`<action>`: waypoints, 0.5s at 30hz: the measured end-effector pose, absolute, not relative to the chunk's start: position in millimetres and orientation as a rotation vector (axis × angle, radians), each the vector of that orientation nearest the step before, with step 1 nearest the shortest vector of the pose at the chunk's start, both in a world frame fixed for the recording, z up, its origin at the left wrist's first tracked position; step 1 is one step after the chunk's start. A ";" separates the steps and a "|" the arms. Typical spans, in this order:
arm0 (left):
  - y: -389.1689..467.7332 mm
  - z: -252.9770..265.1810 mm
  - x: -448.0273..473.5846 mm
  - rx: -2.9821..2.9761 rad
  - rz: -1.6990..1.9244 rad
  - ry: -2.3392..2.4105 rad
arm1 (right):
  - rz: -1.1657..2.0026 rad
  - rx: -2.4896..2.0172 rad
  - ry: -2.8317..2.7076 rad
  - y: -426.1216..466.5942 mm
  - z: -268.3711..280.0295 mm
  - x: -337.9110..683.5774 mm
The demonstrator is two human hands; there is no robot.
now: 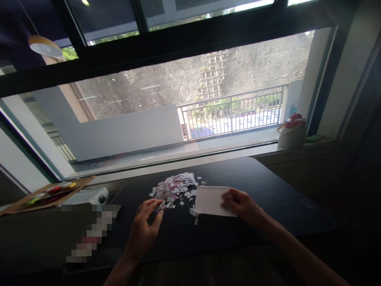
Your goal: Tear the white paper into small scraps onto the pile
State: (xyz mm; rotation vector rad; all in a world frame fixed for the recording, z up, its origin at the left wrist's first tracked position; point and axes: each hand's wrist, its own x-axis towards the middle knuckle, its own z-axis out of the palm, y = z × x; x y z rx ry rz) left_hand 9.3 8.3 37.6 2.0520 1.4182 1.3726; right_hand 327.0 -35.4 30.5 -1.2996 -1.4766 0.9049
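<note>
A heap of small paper scraps (pixel 177 186) lies on the dark table (pixel 256 178). My left hand (pixel 145 222) is at the near left edge of the heap, thumb and fingers apart, with nothing seen between them. In my right hand (pixel 242 204) is a pale flat piece of card (pixel 211 200), gripped at its right side. The card is tilted, its left edge beside the heap. A few loose scraps (pixel 194 213) lie at the card's lower left corner. What is behind the card is hidden.
A large window runs along the table's far side. On its sill (pixel 238 153) stands a pale container (pixel 291 131) with a red top, at the right. Left of the table are a whitish ribbed device with a knob (pixel 102 198) and a brown board (pixel 50 194) with colourful items.
</note>
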 end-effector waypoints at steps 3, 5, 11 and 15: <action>-0.2 26.9 -22.6 2.059 1.509 1.536 | 0.903 -1.306 -1.467 -35.3 35.5 336.4; -4.2 20.2 -36.2 2.048 1.560 1.594 | 0.882 -1.292 -1.450 -32.4 36.6 335.8; -3.9 5.0 -44.0 2.003 1.604 1.604 | 0.983 -1.205 -1.483 -18.6 33.0 318.5; -2.2 0.9 -43.4 1.939 1.632 1.610 | 0.999 -1.265 -1.526 -26.3 39.0 341.0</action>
